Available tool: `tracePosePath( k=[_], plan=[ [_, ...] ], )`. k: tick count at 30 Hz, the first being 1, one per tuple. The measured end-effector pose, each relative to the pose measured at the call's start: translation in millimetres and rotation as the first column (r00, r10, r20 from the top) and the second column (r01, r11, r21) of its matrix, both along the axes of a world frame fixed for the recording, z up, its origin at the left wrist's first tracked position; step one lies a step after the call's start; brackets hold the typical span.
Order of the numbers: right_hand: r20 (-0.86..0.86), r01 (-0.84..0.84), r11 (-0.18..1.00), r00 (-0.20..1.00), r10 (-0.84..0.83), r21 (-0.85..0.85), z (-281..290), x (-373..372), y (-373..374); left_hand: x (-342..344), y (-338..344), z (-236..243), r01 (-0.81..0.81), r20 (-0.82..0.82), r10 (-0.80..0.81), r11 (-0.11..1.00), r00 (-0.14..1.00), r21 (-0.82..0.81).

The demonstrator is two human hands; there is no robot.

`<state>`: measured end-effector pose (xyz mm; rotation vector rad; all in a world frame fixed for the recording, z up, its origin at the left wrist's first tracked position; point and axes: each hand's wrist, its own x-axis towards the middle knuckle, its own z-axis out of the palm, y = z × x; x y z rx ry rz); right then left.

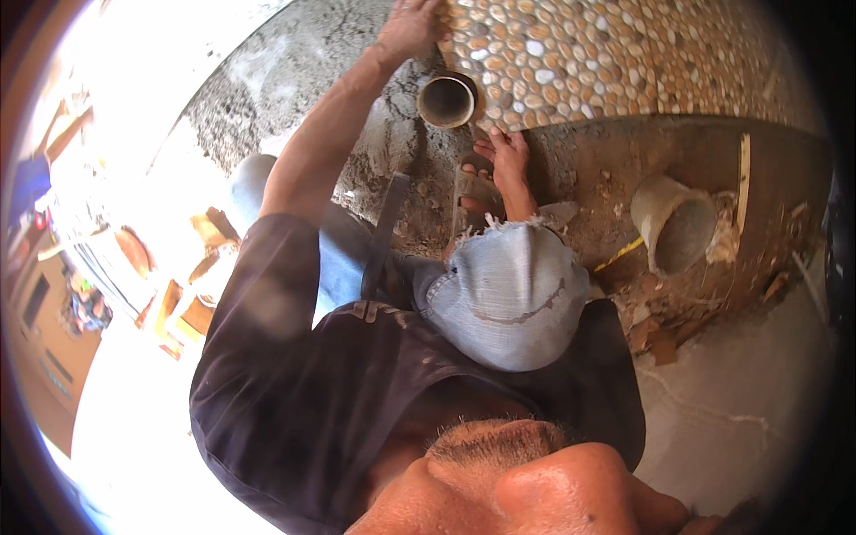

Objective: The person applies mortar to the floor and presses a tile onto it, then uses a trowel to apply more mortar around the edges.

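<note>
My left hand (412, 25) reaches the edge of a pebbled panel (597, 53) at the top, its fingers partly out of frame and seemingly lying open. My right hand (508, 165) is below that panel, fingers loosely apart, fingertips touching or very near its lower edge. Between them a round pipe opening (446, 100) sits by the panel's corner, beside rough grey mortar (245, 85). A sandalled foot (473, 187) is just left of my right hand. A long flat dark bar (385, 223) lies beside my bent leg in torn jeans (504, 294).
An empty-looking bucket (673, 227) lies tipped on dirt at right, near a wooden strip (743, 178), a yellow strip (615, 254) and debris (660, 339). Glare covers the left, where scattered boards (174, 316) lie and another person's arm and blue clothing (36, 178) show.
</note>
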<state>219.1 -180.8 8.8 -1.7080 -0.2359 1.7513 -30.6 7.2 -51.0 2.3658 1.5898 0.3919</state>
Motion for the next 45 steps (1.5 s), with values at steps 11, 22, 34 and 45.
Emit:
tracePosePath(
  k=[11, 22, 34, 45],
  plan=[
    [0.018, -0.039, 0.999, 0.999, 0.039, 0.016, -15, 7, -4, 9, 4, 30, 0.149, -0.129, -0.162, 0.984, 0.978, -0.102],
    [0.043, -0.096, 0.994, 0.995, 0.094, 0.053, -8, 5, -5, 9, 1, 19, -0.021, 0.028, 0.025, 0.992, 0.999, -0.128],
    [0.007, -0.027, 0.997, 1.000, 0.026, 0.069, -7, 3, -3, 11, 3, 25, 0.022, -0.190, -0.047, 0.991, 0.981, -0.128],
    [-0.073, -0.285, 0.943, 0.951, 0.300, 0.171, 136, 44, -21, 16, 0, 31, -0.077, 0.032, 0.080, 0.993, 0.996, -0.084]
  ],
)
